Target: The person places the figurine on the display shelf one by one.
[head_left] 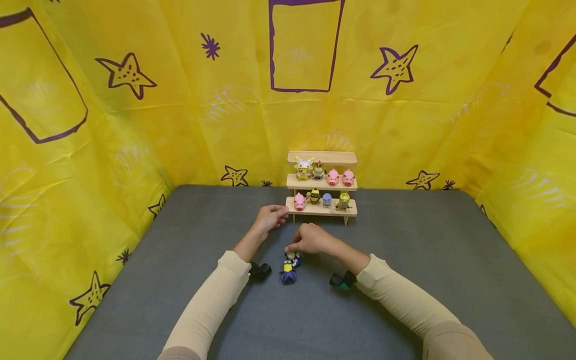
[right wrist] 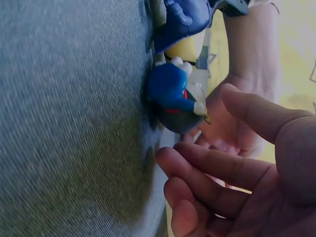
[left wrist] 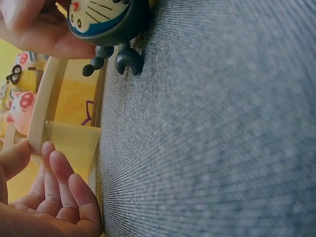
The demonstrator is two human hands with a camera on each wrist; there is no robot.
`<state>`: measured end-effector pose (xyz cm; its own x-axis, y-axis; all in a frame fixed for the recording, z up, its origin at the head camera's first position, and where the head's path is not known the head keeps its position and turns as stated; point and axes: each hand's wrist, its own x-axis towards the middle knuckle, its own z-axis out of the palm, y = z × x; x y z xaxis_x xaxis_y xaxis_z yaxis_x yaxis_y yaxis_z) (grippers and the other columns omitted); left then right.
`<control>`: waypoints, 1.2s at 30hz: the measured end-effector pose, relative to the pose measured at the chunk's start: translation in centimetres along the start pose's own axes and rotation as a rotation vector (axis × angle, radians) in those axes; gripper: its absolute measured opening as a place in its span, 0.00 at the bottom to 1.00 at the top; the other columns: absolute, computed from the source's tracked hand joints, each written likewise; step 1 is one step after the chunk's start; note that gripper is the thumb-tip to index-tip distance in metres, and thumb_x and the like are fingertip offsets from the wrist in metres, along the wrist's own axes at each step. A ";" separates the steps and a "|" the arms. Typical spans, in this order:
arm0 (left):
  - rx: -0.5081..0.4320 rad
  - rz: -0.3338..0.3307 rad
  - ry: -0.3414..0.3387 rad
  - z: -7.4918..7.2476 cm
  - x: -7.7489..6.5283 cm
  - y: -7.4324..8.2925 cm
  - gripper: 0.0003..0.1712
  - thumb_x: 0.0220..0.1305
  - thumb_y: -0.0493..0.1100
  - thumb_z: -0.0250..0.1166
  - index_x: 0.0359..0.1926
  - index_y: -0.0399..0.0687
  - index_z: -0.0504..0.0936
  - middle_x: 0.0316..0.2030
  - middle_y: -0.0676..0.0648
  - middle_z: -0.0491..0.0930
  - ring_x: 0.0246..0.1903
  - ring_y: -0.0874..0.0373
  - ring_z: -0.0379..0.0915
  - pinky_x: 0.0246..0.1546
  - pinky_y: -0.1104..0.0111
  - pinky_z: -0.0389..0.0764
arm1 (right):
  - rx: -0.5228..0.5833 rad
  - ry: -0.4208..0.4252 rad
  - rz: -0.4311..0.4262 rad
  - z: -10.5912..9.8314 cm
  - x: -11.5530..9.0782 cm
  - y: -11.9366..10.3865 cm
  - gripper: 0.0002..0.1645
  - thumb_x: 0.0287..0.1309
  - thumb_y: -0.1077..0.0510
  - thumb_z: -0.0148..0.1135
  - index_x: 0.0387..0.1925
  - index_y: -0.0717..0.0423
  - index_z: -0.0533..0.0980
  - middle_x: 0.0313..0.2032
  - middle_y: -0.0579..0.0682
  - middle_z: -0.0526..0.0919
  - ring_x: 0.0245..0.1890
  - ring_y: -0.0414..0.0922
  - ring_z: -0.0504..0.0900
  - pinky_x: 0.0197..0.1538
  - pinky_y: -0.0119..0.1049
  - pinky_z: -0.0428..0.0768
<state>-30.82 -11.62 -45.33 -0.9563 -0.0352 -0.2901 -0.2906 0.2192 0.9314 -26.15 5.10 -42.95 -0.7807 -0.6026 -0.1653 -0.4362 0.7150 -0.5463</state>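
Observation:
My left hand (head_left: 271,218) pinches the left end of the lowest board of the wooden display stand (head_left: 321,207), thumb on one side and fingertips on the other. My right hand (head_left: 310,239) is over the table in front of the stand. Its thumb and fingers are spread apart around a blue figurine (right wrist: 168,89) with white hands and a red collar. In the left wrist view, a whiskered figurine (left wrist: 106,22) with a red nose is beside the right hand's fingers. Nearer to me lies a yellow-and-purple minion figurine (head_left: 288,273).
On the stand's lowest board are a pink pig (head_left: 299,201), a small blue figurine (head_left: 327,200) and two yellow ones. The board above carries two pink pigs (head_left: 340,177), a white-hatted yellow figurine (head_left: 304,169) and another small one. A yellow patterned curtain (head_left: 189,125) surrounds the grey table (head_left: 405,240).

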 end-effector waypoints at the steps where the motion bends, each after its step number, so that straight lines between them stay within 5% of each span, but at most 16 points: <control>1: 0.001 0.002 0.001 0.0 0.0 0.0 0.18 0.68 0.47 0.62 0.52 0.42 0.82 0.35 0.49 0.84 0.28 0.63 0.76 0.31 0.72 0.75 | -0.002 0.001 0.009 0.1 0.0 0.0 0.18 0.54 0.44 0.70 0.25 0.55 0.87 0.22 0.45 0.86 0.20 0.37 0.75 0.28 0.30 0.73; 12: -0.002 0.001 0.008 0.1 -0.2 -0.1 0.17 0.68 0.47 0.62 0.51 0.41 0.82 0.36 0.48 0.85 0.27 0.64 0.76 0.31 0.72 0.76 | -0.039 0.021 0.059 1.2 -0.2 -0.4 0.17 0.47 0.44 0.75 0.18 0.51 0.85 0.18 0.42 0.84 0.25 0.40 0.75 0.32 0.34 0.72; 23: 0.009 -0.001 0.007 0.0 0.0 0.0 0.17 0.68 0.47 0.62 0.52 0.42 0.82 0.35 0.49 0.84 0.27 0.64 0.75 0.30 0.72 0.75 | -0.012 -0.006 0.026 1.1 -0.2 -0.2 0.16 0.49 0.47 0.74 0.15 0.52 0.82 0.14 0.39 0.77 0.21 0.38 0.70 0.26 0.30 0.68; 36: 0.000 0.003 0.005 0.0 0.0 0.1 0.17 0.68 0.47 0.62 0.52 0.41 0.82 0.33 0.50 0.84 0.26 0.65 0.74 0.29 0.72 0.75 | -0.006 -0.013 0.001 -0.8 -0.5 -0.2 0.15 0.48 0.49 0.74 0.31 0.56 0.85 0.27 0.46 0.86 0.27 0.38 0.78 0.34 0.32 0.76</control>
<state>-30.83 -11.57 -45.25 -0.9574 -0.0392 -0.2862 -0.2877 0.2189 0.9324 -26.06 5.56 -42.13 -0.7749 -0.6068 -0.1767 -0.4384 0.7175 -0.5413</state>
